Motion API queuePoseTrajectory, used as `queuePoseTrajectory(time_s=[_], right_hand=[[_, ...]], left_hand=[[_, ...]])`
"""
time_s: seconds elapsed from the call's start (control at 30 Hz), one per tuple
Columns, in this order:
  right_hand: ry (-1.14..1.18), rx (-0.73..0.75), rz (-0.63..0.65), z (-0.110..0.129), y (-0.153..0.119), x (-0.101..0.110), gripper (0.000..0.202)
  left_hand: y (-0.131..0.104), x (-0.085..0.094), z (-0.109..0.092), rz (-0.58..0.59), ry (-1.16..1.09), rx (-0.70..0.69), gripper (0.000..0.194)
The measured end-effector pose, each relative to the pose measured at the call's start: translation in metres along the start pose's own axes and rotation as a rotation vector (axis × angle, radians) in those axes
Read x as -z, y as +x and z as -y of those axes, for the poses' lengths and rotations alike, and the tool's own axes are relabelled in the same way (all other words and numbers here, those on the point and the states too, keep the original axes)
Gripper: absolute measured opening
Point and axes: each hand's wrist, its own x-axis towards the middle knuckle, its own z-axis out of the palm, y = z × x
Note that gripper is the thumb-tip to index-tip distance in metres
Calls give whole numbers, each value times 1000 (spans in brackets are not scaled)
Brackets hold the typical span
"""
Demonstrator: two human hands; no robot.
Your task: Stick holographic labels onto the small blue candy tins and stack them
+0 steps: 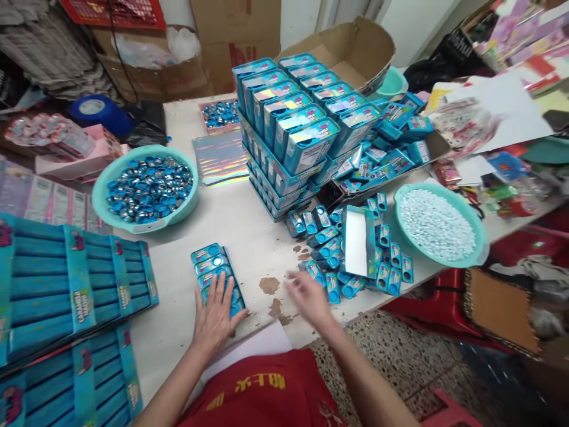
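Observation:
My left hand (215, 311) lies flat with its fingers spread over a small tray of blue boxes (208, 256), which sits on the table in front of me. Round windows show on the tops of these boxes. Over the table to the right is my right hand (309, 296), smeared by motion, so I cannot make out whether its fingers hold anything. Close beside it spreads a heap of small blue boxes with round holes (331, 255). An open blue box with a white inside (358, 243) rests on that heap.
A turquoise basin of blue and silver caps (191, 204) stands left; another basin, filled with white pellets (478, 252), stands right. Filled blue trays (280, 184) are stacked at the back. More blue display trays (80, 279) fill the left side. The table edge (418, 289) runs along the right front.

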Motion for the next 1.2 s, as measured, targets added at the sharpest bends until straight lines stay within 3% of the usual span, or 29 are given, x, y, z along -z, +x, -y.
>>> queuePoseTrajectory(time_s=[0.07,0.13,0.2,0.27,0.37,0.43,0.5,0.6,0.67,0.77,0.83,0.93,1.0,1.03,1.1,1.2], right_hand=[[-217,-56,-498,-19,15,49,44],[-481,-227,-734,-46,31,90,54],[-598,-436,-717,-71,44,116,58],[-623,-574,-503,-84,49,129,42],[-649,-528,-372,-75,37,129,24],[-590,-371,-389,-54,21,114,22],[-432,-193,-335,-24,5,87,22],[-305,-4,-132,33,-8,23,18],[-335,59,12,71,-6,-26,15],[-319,105,205,110,8,-86,18],[-261,101,271,114,15,-104,22],[-84,205,108,86,7,-92,36],[8,245,-140,48,-12,-67,35],[20,192,-282,25,-24,-53,33],[-3,-22,-567,-21,-47,-29,37],[-13,-325,-829,-76,-69,-12,65]], left_hand=[[1,4,-1,35,2,5,70],[4,10,-3,55,2,6,73],[9,14,-6,48,-7,23,77],[15,14,-9,31,-39,59,77],[21,12,-10,42,-170,90,73],[21,18,-6,40,-313,154,69],[18,33,0,-39,-492,310,66],[15,63,13,-153,-884,493,60],[17,75,24,-122,-1066,537,62],[22,66,41,-113,-925,647,76],[25,52,49,-99,-780,677,82],[24,43,51,-83,-620,658,86],[27,51,41,-227,-451,591,86],[31,56,32,-305,-381,502,83],[47,63,3,-354,-329,208,67],[88,51,-60,-158,-367,-337,50]])
